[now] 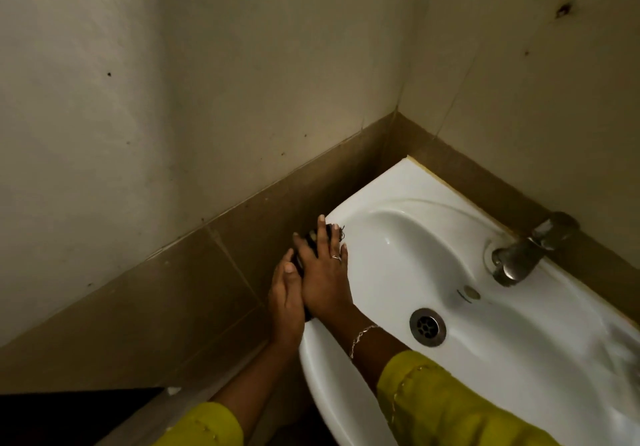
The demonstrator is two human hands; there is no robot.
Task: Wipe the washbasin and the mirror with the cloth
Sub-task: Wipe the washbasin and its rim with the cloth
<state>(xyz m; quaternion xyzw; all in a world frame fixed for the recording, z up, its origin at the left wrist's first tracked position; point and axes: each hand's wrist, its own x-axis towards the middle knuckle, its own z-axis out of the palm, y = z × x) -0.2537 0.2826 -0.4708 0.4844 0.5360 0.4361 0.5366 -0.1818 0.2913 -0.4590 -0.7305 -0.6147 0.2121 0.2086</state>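
Observation:
A white washbasin fills the lower right, set into the corner of two tiled walls. A dark cloth lies on its left rim, mostly hidden under my hands. My right hand lies flat on the cloth with fingers straight and spread, pressing it against the rim. My left hand rests beside it at the basin's outer left edge, fingers straight, touching the cloth's edge. No mirror is in view.
A metal tap stands at the basin's back rim, and a round drain sits in the bowl. Brown tiles run along the wall beside the basin, with pale wall above. A dark surface lies at the lower left.

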